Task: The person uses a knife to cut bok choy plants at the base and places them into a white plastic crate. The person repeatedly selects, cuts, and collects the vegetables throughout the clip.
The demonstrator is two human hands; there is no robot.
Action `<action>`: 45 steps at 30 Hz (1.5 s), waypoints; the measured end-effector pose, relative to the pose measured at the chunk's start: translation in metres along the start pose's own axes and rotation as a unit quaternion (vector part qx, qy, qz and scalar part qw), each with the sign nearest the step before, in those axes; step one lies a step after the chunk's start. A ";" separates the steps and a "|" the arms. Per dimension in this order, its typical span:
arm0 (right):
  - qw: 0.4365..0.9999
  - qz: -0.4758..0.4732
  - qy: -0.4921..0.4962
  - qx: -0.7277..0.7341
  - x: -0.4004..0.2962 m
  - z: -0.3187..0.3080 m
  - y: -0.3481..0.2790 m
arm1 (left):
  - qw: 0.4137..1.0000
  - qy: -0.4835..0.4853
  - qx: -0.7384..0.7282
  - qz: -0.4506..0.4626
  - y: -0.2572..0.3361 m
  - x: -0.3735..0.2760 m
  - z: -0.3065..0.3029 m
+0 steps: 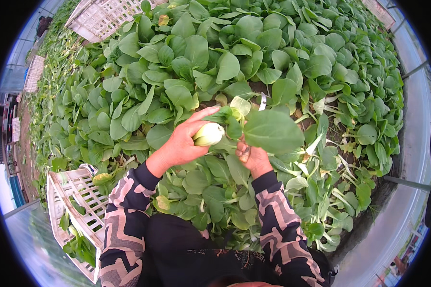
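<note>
My left hand [182,140] is closed around a head of bok choy [209,135], its pale, rounded base facing right. Close by on the right, the curled fingers of my right hand [252,156] grip a broad green leaf [274,131], which hides part of that hand. Smaller leaves [234,125] and a yellowed leaf [240,105] show between the hands. Just above the broad leaf a thin, shiny, pale strip [263,101] sticks up; it looks like a blade, but whether my right hand holds it is hidden.
Dense bok choy plants [215,53] fill the bed ahead. Loose leaves and cut stems [312,179] lie at the right. A white plastic crate [89,219] with some greens stands lower left; another crate [100,18] is at the top. Clear plastic sheeting [413,143] edges the right side.
</note>
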State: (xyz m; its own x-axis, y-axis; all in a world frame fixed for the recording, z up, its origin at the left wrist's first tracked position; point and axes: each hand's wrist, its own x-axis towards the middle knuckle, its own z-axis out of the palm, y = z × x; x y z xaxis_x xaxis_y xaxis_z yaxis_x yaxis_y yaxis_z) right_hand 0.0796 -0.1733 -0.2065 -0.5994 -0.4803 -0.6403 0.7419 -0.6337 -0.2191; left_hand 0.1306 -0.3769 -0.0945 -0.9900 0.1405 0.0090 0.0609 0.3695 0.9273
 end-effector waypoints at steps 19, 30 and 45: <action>0.953 -0.203 -0.085 -0.211 -0.018 0.006 -0.060 | 0.960 0.176 -0.100 -0.195 -0.007 -0.045 -0.005; 0.903 -0.120 -0.088 -0.404 -0.035 0.036 -0.004 | 0.946 -0.094 -0.222 -0.216 -0.035 -0.017 0.041; 0.780 -0.067 0.050 -0.620 -0.015 -0.019 -0.074 | 0.859 -0.255 -0.364 -0.252 -0.024 0.020 0.036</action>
State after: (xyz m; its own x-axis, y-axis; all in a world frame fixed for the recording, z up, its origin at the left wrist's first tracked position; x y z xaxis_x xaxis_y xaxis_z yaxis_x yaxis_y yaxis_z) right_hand 0.0398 -0.1077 -0.1943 -0.7161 -0.3713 -0.5911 0.4316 0.4301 -0.7930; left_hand 0.1143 -0.3500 -0.1303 -0.6714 0.5846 -0.4555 -0.6392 -0.1457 0.7551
